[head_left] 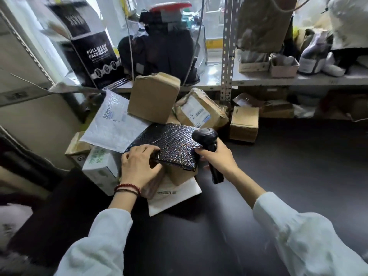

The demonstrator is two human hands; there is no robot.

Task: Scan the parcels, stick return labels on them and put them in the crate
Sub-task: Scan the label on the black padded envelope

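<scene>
A shiny black bubble mailer (171, 145) lies on top of a heap of parcels at the centre. My left hand (139, 166) grips its near left edge, fingers over the top and thumb under. My right hand (217, 156) grips a black handheld scanner (207, 140), whose head sits just above the mailer's right corner. Under the mailer lie a brown box (181, 174) and a white flat mailer (175, 196). No crate or labels show.
Behind the heap stand a plain cardboard box (154, 96), a taped box with a label (201, 109), a white bubble mailer (111, 122) and a small carton (244, 124). A white-green box (99, 166) sits left. A metal shelf (278, 80) with goods runs along the back.
</scene>
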